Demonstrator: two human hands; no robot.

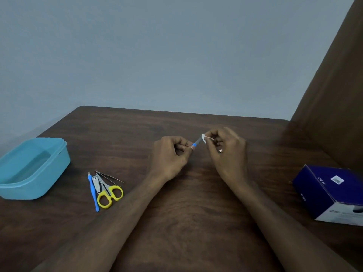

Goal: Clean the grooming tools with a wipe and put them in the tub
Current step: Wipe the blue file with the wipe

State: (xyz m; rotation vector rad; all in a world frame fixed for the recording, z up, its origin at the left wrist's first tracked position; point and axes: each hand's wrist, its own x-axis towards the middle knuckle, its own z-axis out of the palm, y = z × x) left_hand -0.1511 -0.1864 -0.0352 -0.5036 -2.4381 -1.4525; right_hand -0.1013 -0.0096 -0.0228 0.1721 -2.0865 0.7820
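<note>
Five tools (106,190), one tub (33,167), one box (332,193)

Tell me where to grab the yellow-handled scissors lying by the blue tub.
Take the yellow-handled scissors by the yellow loops, coming from the near right. The loops point toward you; the blades lie against the nail clipper, with the blue-handled tool on the left.

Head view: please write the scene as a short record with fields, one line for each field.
left hand: left hand pinches the blue-handled tool by its handle
right hand: right hand holds the white wipe around the tool's far end
tub: blue tub, open, at the table's left; no tools visible inside
waiting tools: yellow-handled scissors, nail clipper, tweezers, blue stick tool, together beside the tub
other: dark blue box at the right
surface: brown wooden table
</note>
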